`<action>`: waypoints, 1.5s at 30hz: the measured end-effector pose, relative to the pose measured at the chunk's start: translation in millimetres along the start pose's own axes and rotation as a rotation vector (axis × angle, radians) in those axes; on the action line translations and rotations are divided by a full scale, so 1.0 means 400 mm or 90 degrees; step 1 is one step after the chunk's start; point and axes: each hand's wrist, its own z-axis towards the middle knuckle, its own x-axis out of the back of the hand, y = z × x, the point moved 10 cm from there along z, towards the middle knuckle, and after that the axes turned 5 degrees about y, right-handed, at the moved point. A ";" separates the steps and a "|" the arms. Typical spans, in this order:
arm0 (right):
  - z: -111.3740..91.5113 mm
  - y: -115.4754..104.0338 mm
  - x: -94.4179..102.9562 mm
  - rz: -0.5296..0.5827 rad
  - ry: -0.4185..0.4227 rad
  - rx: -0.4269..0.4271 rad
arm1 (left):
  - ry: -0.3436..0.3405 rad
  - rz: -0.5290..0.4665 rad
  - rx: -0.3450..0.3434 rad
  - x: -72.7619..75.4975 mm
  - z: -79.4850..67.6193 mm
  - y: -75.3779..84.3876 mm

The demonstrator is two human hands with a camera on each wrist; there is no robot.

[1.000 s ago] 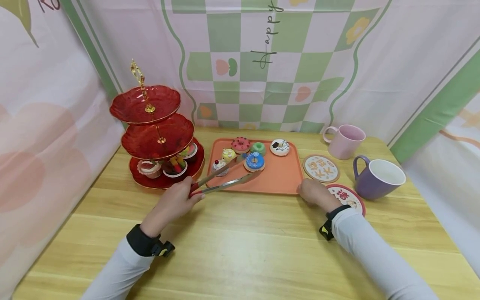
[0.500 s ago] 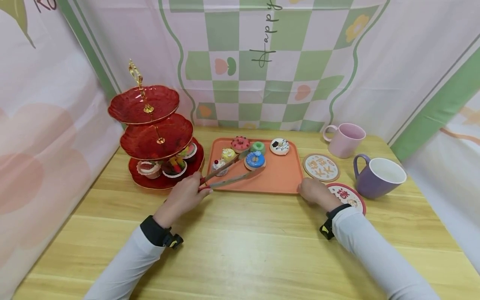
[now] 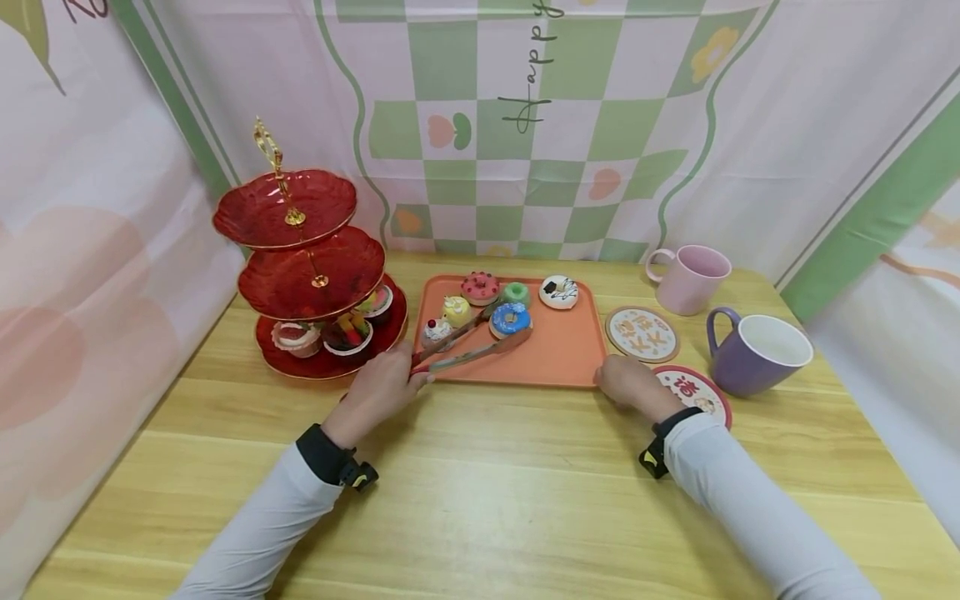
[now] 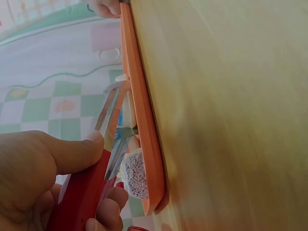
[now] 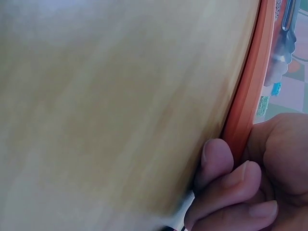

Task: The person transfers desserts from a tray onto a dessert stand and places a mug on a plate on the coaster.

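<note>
My left hand point(image 3: 380, 387) grips metal tongs point(image 3: 474, 356) by their red handles point(image 4: 82, 192). The tongs' arms are spread, with the tips on either side of a blue donut point(image 3: 511, 320); whether they press on it I cannot tell. That donut sits on an orange tray point(image 3: 558, 358). My right hand point(image 3: 632, 385) holds the tray's near right corner, its fingers curled at the rim in the right wrist view. Also on the tray are a pink donut point(image 3: 480, 287), a green donut point(image 3: 515, 293), a white donut point(image 3: 558, 292), a yellow cake point(image 3: 457, 310) and a cherry-topped cake point(image 3: 436, 332).
A red three-tier stand point(image 3: 311, 279) at left carries several small cakes on its bottom plate. To the right are a pink mug point(image 3: 692, 279), a purple mug point(image 3: 757, 357) and two round coasters point(image 3: 642, 334). A patterned cloth point(image 3: 517, 133) hangs behind the table.
My left hand and the tongs have shifted slightly right and forward, bringing the tips further along the blue donut's sides. My right hand stays on the tray corner.
</note>
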 end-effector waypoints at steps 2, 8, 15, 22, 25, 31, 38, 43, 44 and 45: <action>0.000 0.001 -0.001 -0.002 -0.003 -0.001 | 0.001 0.005 -0.004 0.000 0.001 0.002; 0.002 0.007 -0.003 0.001 -0.007 -0.006 | 0.007 0.009 -0.017 -0.002 0.002 0.005; -0.001 0.011 -0.008 0.023 -0.020 -0.024 | 0.024 -0.002 -0.040 -0.003 0.000 0.013; -0.005 0.008 -0.006 0.041 -0.021 -0.023 | 0.023 -0.017 -0.023 0.014 -0.011 0.016; -0.005 0.007 -0.004 0.039 -0.019 -0.021 | 0.031 -0.019 -0.017 0.026 -0.017 0.017; -0.004 0.009 -0.007 0.047 -0.025 -0.030 | 0.067 -0.011 -0.027 0.052 -0.037 0.017; -0.001 -0.003 0.000 0.006 0.004 0.013 | 0.100 -0.008 -0.022 0.089 -0.068 0.011; 0.001 -0.004 0.000 -0.010 0.009 0.022 | 0.121 -0.005 -0.013 0.120 -0.087 0.005; 0.001 -0.004 0.000 -0.011 0.008 0.022 | 0.123 -0.005 -0.012 0.125 -0.089 0.003; 0.001 -0.003 0.000 -0.012 0.008 0.020 | 0.125 -0.006 -0.010 0.131 -0.091 0.001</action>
